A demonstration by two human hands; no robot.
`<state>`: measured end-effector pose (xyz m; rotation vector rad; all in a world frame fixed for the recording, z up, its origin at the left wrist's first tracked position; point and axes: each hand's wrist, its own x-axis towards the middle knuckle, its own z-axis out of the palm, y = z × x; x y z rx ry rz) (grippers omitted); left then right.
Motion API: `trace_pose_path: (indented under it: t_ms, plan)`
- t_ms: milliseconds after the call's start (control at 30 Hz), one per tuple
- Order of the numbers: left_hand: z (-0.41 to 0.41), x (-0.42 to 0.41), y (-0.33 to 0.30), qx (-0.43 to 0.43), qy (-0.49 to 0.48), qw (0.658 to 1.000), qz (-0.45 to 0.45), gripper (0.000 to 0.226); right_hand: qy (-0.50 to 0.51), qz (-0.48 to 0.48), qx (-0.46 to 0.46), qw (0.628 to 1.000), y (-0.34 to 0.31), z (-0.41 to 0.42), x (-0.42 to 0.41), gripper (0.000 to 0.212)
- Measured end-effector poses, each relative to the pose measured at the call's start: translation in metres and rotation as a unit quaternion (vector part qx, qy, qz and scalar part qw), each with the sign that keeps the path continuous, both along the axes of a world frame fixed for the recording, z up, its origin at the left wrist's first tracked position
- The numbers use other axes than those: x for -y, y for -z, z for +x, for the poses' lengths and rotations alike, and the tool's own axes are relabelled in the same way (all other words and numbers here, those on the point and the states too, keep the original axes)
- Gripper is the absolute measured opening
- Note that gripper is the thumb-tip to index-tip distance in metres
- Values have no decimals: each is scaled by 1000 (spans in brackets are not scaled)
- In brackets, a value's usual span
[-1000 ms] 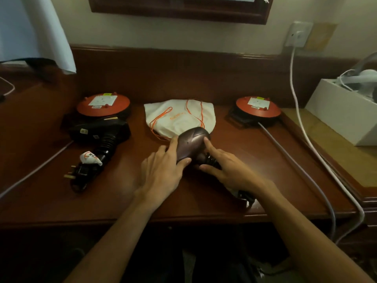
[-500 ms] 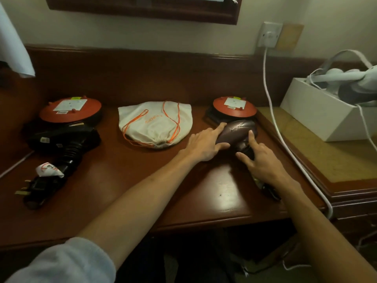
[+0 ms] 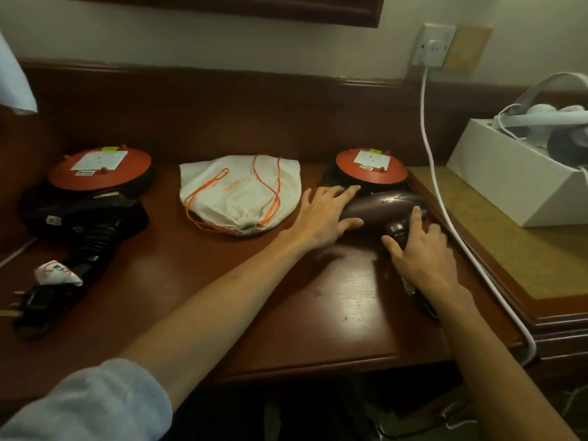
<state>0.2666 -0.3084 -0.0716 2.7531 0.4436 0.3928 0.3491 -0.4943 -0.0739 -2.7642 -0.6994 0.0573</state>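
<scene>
Surface: dark red-brown wooden desk (image 3: 318,297) against a panelled back rail, pale wall above.

Far left: a red disc (image 3: 100,168) with a white label lay flat at the back of the desk. A black hair dryer (image 3: 86,214) lay just in front of it, touching its near edge. The dryer's ribbed cord end ran toward the near left, carrying a white tag (image 3: 57,275) and ending in a black plug (image 3: 28,300).

Centre: a cream drawstring bag (image 3: 240,192) with orange cords lay flat, its gathered mouth toward the viewer, well apart from the black dryer.

Right of centre: the left hand (image 3: 321,214) reached across with its fingers straight and spread. The palm and thumb were pressed against the left end of the brown hair dryer (image 3: 381,208), and nothing was pinched. The brown dryer lay on its side at the right end of the desk, just in front of a second red disc (image 3: 372,165). Contact between the dryer and this disc could not be confirmed.

The right hand (image 3: 423,253) lay over the dryer's handle with its fingers loosely spread. The forefinger reached up onto the body and the thumb sat on the left side of the handle. The rest of the handle was hidden under the hand and wrist.

Right: a white cable (image 3: 445,218) dropped from the wall socket (image 3: 432,44) and ran along the desk's right edge, past the right hand. A white box (image 3: 515,183) holding a pale headset (image 3: 556,122) stood on the adjoining lighter surface.
</scene>
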Motion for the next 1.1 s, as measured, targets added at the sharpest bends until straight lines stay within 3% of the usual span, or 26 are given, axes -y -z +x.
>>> trace_pose_path:
  t_ms: [67,133,233,300,433,633,833,933,1100]
  plan:
    - [-31,-17,-5,59,-32,997,38,49,-3,4,100,995,-11,-11,-4,83]
    - [-68,-40,-6,82,-88,990,75,31,-46,83,158,983,-24,-25,-18,60]
    - [-114,-72,-3,53,-195,974,97,29,-180,211,69,958,-38,-57,-62,25]
    - [-133,-89,2,6,-224,968,113,37,-256,227,11,939,-35,-82,-104,16]
    - [-143,-105,17,-30,-194,976,97,37,-307,190,-62,930,-2,-105,-178,31]
    - [-151,-131,30,3,-156,987,45,36,-348,174,-159,907,23,-83,-201,23]
    - [-143,-140,37,28,-143,988,50,33,-256,258,-145,920,41,-95,-220,10]
    - [-137,-129,36,27,-147,982,112,33,-214,298,-111,923,51,-99,-224,9]
    - [-139,-129,30,63,-249,955,146,24,-139,349,-57,925,51,-94,-220,11]
